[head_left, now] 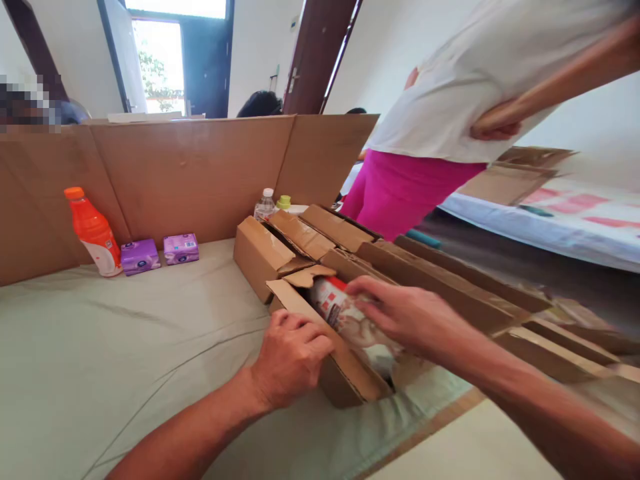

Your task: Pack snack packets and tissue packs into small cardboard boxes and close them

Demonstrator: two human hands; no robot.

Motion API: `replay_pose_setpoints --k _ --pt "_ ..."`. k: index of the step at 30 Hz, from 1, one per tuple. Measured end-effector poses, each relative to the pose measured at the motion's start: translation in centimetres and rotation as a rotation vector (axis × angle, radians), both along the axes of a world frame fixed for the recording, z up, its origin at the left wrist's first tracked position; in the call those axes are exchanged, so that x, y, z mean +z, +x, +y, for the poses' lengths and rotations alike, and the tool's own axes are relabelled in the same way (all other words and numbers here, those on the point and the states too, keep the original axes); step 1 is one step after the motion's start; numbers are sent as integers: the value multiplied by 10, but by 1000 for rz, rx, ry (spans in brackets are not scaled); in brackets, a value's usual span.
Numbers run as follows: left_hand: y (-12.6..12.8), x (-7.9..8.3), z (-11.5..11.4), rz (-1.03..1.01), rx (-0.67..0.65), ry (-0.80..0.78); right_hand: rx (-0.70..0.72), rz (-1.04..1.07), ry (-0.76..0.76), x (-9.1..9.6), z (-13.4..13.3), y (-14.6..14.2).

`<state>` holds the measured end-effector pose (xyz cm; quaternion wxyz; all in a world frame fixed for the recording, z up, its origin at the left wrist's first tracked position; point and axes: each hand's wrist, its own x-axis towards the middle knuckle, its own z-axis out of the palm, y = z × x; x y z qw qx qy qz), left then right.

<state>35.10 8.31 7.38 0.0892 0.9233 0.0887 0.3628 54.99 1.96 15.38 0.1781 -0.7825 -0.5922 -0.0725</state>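
My left hand [295,350] has its fingers curled over the near side wall of a narrow open cardboard box [345,387]. Inside that box lies a white package with red print [334,300]; its shape is partly hidden, so I cannot tell if it is a bottle or a bag. My right hand [385,307] is closed on its right side, fingers bent over it. One torn flap [313,275] stands up at the box's far end.
Several more narrow cardboard boxes [430,273] stand in rows to the right. An orange drink bottle [97,233] and two purple tissue packs [140,257] are at left, before a cardboard screen [195,173]. A person in a white shirt [440,93] stands behind the boxes.
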Motion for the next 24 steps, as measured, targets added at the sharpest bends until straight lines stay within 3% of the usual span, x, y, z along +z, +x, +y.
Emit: replay_pose_setpoints --k 3,6,9,11,13,15,17,21,24 --pt "-6 3 -1 -75 2 -24 80 50 151 51 -25 -10" --pt "-34 13 -4 -192 66 -89 69 102 363 101 -33 -37" --pt "-78 24 -7 -323 141 -122 156 377 410 120 -13 -77" --pt "-108 26 -9 -409 187 -75 282 688 341 110 11 -106" --pt "-135 23 -9 -518 254 -117 361 1030 213 89 37 -135" --pt "-159 19 -6 -663 316 -362 392 1309 50 65 58 -164" --pt "-180 15 -1 -792 348 -655 415 1457 -94 45 72 -189" --pt "-220 13 15 -951 397 -977 571 1487 -337 34 95 -217" --pt "-243 12 31 -1130 449 -1228 717 1218 -407 32 119 -217"
